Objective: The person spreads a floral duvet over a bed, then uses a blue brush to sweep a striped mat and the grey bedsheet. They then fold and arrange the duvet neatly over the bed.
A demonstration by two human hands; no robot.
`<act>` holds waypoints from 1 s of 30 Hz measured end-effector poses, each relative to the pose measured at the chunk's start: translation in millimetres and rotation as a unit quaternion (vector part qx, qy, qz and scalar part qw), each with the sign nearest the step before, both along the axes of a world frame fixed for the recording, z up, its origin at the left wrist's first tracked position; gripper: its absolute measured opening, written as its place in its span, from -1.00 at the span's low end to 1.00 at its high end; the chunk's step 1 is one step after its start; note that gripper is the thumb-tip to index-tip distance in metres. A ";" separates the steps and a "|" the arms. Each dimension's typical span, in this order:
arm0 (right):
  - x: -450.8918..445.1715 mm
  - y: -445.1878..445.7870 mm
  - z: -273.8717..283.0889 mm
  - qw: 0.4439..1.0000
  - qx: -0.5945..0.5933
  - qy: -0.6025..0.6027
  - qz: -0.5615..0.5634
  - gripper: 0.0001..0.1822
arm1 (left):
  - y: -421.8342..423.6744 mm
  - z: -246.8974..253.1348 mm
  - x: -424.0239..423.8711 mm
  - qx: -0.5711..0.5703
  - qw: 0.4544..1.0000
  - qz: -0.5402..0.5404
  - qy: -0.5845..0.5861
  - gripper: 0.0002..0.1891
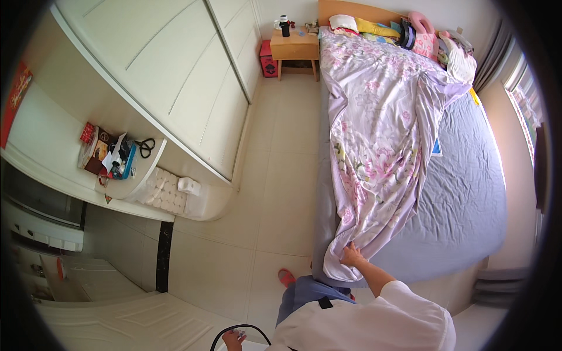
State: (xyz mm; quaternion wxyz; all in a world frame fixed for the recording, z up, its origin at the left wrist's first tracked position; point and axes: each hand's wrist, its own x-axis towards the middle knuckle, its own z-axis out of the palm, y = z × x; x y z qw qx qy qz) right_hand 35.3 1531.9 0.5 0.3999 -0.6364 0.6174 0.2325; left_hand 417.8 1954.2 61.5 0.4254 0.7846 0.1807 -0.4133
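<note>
At the foot of the bed, my right hand (352, 256) grips the gathered end of a floral satin bed cover (377, 127), pale lilac with pink flowers. From there the cover spreads in folds up the left part of the mattress, which has a grey fitted sheet (465, 193). Part of a blue flat item (437, 147) shows beside the cover's right edge. At the bottom of the view, my left hand (232, 340) is beside a black curved cord or handle (240, 326). Something small and shiny shows at its fingers, too small to identify.
A wooden nightstand (295, 51) with a dark bottle (284, 27) stands at the headboard. Pillows and folded textiles (423, 41) lie at the bed's head. Left are a sliding wardrobe (189, 79) and a shelf with scissors (145, 147) and packed paper rolls (164, 193). Tiled floor (281, 175) runs between.
</note>
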 end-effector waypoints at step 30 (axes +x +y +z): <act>121.5 -535.4 3.4 0.828 0.021 -0.340 -0.445 -0.74 | -954.2 26.0 174.6 -0.177 0.911 -0.336 0.158 -0.90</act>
